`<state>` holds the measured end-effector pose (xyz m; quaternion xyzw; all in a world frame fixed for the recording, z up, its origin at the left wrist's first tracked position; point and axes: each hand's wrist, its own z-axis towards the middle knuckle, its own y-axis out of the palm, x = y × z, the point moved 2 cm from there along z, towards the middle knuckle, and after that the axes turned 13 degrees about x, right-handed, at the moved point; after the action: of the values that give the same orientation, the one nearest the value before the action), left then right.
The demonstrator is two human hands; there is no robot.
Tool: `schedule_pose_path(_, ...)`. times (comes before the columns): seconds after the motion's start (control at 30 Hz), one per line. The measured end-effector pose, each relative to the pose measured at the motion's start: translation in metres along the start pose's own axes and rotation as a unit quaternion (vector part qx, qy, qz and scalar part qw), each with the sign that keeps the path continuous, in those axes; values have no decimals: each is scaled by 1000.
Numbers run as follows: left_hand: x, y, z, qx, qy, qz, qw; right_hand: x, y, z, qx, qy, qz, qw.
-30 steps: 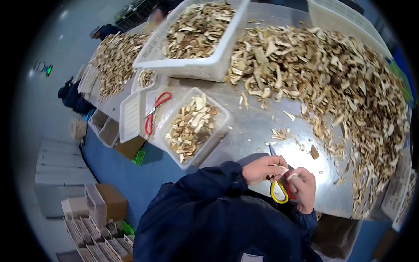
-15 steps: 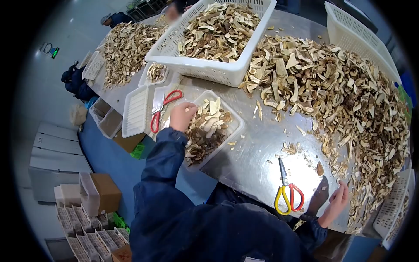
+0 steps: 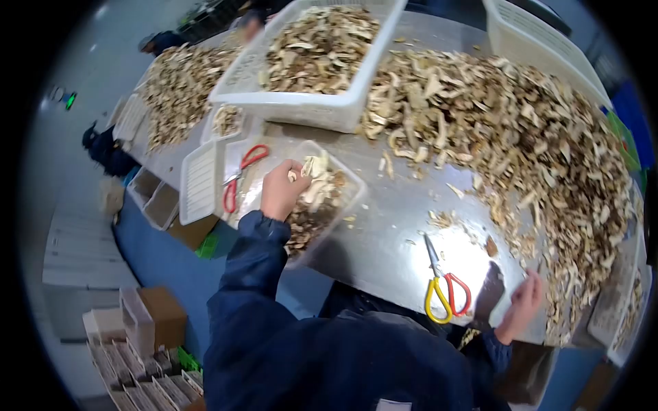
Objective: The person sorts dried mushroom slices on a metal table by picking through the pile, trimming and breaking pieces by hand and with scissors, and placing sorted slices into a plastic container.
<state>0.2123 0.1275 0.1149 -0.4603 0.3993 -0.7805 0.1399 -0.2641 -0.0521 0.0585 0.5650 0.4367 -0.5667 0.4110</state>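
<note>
My left hand (image 3: 281,190) is above a clear plastic tub (image 3: 356,195) on the left of the metal table, its fingers closed on pale dried mushroom slices (image 3: 314,166). More slices (image 3: 308,229), whitish and brown, fill the tub below. At the table's front edge, my right hand (image 3: 522,305) hangs with its fingers drawn together; blur hides whether a small piece is in them. Left of that hand lie scissors (image 3: 439,281) with one yellow and one red handle. A large heap of dried mushroom slices (image 3: 493,123) spreads beyond my right hand.
A white perforated crate (image 3: 301,109) full of slices stands at the back. Red-handled scissors (image 3: 236,178) lie beside a white ribbed tray (image 3: 199,179) at left. Another slice heap (image 3: 181,89) is at far left, near other people. White baskets (image 3: 541,44) line the right side.
My left hand has turned and lifted slightly, and pale slices now show at its fingertips. My right hand has barely moved. The whole view has shifted a little.
</note>
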Motion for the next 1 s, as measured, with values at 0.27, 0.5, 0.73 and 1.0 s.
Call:
schedule_pose_path(0.27, 125, 120, -93, -266, 172, -248, 915, -12, 19, -31, -135, 116, 29, 983)
schedule_pose_path(0.5, 185, 174, -196, -705, -232, -462, 485, -37, -15, -42, 18, 103, 15, 994)
schedule_pose_path(0.73, 156, 174, -200, -615, -523, -473, 353, -8, 41, -7, -91, -273, -327, 900)
schedule_pose_path(1.0, 172, 202, -171, -593, -499, -519, 360, 18, 54, 19, -111, -306, -395, 859)
